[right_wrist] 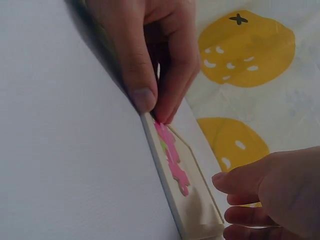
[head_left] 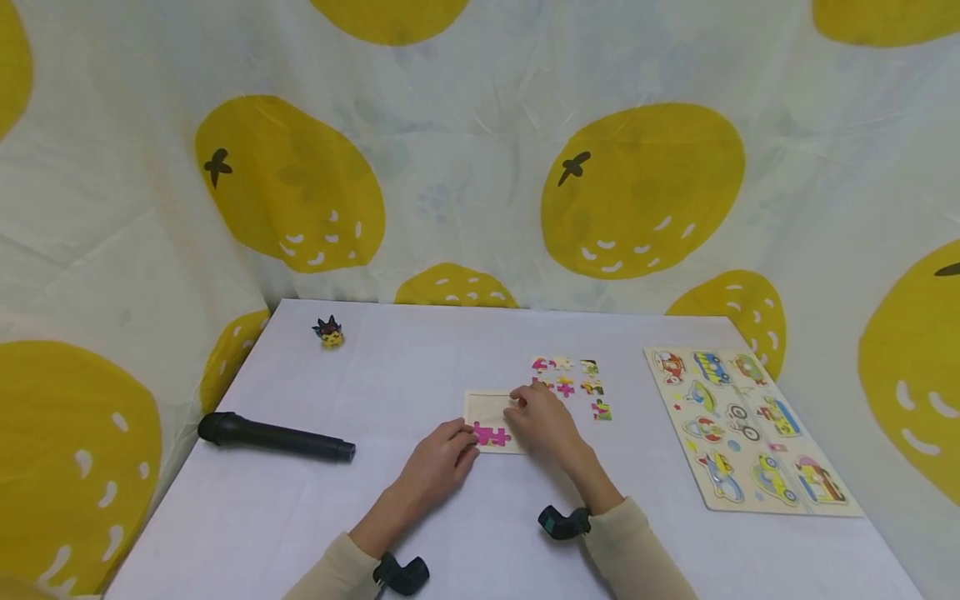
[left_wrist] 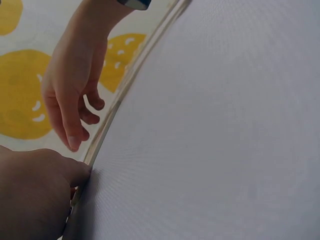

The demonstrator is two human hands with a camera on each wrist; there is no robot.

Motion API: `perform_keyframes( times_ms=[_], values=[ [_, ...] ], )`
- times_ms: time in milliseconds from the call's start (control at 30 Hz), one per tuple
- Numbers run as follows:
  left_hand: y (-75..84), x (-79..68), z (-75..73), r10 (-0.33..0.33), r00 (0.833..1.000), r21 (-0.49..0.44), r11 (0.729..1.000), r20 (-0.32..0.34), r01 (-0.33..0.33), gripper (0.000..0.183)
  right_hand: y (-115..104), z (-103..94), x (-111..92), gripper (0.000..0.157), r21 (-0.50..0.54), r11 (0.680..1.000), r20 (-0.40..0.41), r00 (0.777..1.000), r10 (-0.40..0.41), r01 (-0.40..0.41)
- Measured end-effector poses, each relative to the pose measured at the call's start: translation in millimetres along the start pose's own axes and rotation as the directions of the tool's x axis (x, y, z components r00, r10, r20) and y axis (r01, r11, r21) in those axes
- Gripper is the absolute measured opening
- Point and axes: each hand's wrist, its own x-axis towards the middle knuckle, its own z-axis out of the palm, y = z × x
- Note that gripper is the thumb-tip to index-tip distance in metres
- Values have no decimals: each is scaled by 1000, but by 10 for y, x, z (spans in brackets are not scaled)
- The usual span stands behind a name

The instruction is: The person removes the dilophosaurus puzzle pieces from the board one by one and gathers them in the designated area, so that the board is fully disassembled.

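Note:
A small wooden puzzle tray (head_left: 486, 407) lies on the table, with joined pink jigsaw pieces (head_left: 492, 436) along its near side. My left hand (head_left: 444, 457) grips the tray's near left corner; in the right wrist view its thumb sits against the outer edge and a fingertip reaches the pink pieces (right_wrist: 173, 159). Over the tray's right side hovers my right hand (head_left: 549, 423), its fingers loosely bent and nothing visible between them. Several loose jigsaw pieces (head_left: 566, 387) lie just beyond the right hand, partly hidden by it.
On the right lies a wooden board with vehicle pictures (head_left: 735, 425). A black microphone (head_left: 277, 437) is on the left, and a small figurine (head_left: 329, 332) stands near the back edge. Behind the table (head_left: 420, 350) hangs a fruit-patterned curtain (head_left: 465, 183).

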Motion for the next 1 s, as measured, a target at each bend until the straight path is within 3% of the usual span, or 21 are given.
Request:
perform_keyframes(
  times_ms=[567, 733, 1000],
  values=[
    [-12, 15, 13, 53, 996, -12, 998, -72, -54, 20, -90, 76, -189, 19, -78, 985, 67, 987, -149, 154],
    [-15, 15, 18, 51, 996, -10, 999, -74, -52, 20, -89, 76, -223, 21, -60, 987, 78, 987, -141, 146],
    [-28, 4, 26, 53, 995, -23, 998, -79, -55, 20, -55, 75, -214, 21, 64, 993, 135, 985, -108, 100]
  ],
)
